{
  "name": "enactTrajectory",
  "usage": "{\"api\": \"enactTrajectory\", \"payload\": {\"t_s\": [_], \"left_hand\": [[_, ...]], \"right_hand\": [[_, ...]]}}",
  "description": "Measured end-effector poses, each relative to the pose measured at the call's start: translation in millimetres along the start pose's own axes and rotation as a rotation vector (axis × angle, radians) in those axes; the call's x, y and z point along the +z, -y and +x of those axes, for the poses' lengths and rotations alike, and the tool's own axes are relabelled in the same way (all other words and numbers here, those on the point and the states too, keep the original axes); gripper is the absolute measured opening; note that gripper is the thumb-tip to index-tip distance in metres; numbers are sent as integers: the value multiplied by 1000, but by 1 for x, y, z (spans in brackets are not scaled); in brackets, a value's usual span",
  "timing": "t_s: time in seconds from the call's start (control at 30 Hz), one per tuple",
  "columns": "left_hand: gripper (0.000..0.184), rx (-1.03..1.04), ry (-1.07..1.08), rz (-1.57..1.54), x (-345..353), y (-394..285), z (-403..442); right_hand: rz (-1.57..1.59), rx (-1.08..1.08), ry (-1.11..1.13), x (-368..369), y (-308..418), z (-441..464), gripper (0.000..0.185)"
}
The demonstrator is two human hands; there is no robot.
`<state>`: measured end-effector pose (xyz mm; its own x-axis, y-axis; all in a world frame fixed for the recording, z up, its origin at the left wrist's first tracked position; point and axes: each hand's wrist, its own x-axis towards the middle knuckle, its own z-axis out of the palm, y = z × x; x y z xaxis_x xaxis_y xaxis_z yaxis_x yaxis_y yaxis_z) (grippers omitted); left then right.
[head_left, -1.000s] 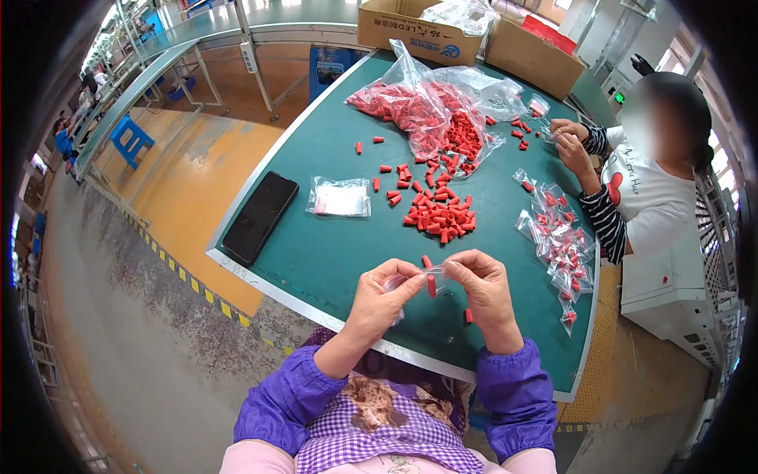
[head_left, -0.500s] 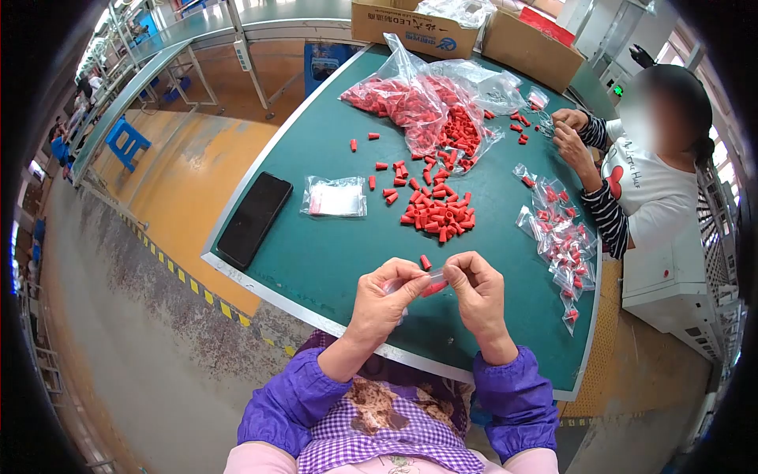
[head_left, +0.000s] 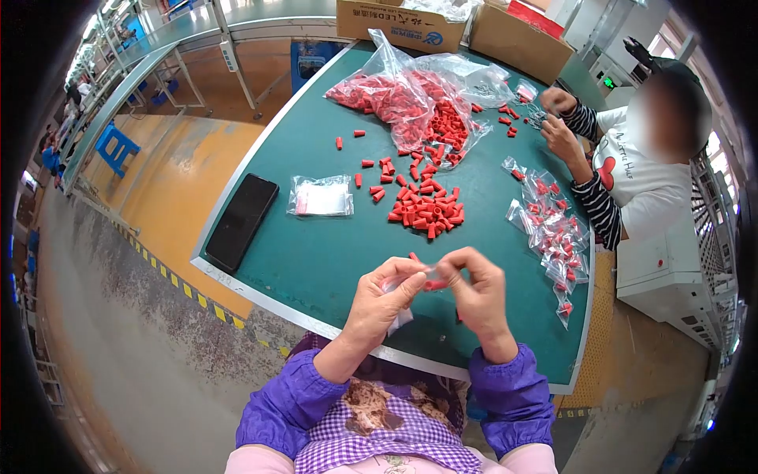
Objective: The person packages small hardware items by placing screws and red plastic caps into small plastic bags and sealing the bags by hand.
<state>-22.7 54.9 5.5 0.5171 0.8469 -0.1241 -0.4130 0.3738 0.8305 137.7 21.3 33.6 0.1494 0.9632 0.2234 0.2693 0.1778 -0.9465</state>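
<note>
My left hand (head_left: 377,302) pinches a small clear zip bag (head_left: 401,319) between thumb and fingers, with part of the bag hanging below the palm. Close beside it, my right hand (head_left: 478,299) is closed at the bag's upper edge, its fingers slightly blurred. Something red shows between the two hands, but I cannot tell whether it lies in the bag or behind it. Just beyond my fingertips, a pile of red tapered caps (head_left: 426,212) lies on the green table (head_left: 316,265).
A large bag of red caps (head_left: 395,99) spills open at the back. Left are a black phone (head_left: 242,221) and a stack of flat bags (head_left: 320,196). Filled small bags (head_left: 557,237) lie right, near a co-worker's hands (head_left: 560,134). Cardboard boxes (head_left: 517,43) stand behind.
The view has shifted slightly, so the table appears farther left. My right hand has tilted at the bag's edge, and more of the bag shows below my left hand.
</note>
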Motion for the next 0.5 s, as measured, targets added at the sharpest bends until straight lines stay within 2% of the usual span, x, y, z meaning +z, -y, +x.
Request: {"api": "enactTrajectory", "payload": {"t_s": [0.07, 0.13, 0.17, 0.23, 0.27, 0.33, 0.4, 0.43, 0.5], "left_hand": [[18, 5, -39, -108, -1, -5, 1], [22, 11, -80, -215, -7, -9, 1], [25, 24, -92, -268, -14, -9, 2], [32, 22, -101, -378, -23, -15, 1], [32, 30, -108, -378, -25, -17, 2], [38, 17, -103, -487, -28, -18, 3], [41, 19, -95, -508, -31, -17, 3], [43, 15, -81, -533, -32, -15, 4], [46, 4, -70, -554, -36, -12, 5]], "right_hand": [[-229, -168, -273, -20, -5, 7, 7], [-287, -108, -542, -38, 10, 11, 8], [-285, -114, -536, -49, 9, 10, 8], [-754, -110, -644, -64, 6, 3, 11], [-749, -116, -636, -62, 7, -4, 11], [-405, 340, -166, -57, 12, -23, 15], [-164, 533, 197, -46, 10, -32, 16], [-151, 549, 277, -41, 4, -34, 16], [-98, 501, 249, -32, -12, -25, 14]]}}
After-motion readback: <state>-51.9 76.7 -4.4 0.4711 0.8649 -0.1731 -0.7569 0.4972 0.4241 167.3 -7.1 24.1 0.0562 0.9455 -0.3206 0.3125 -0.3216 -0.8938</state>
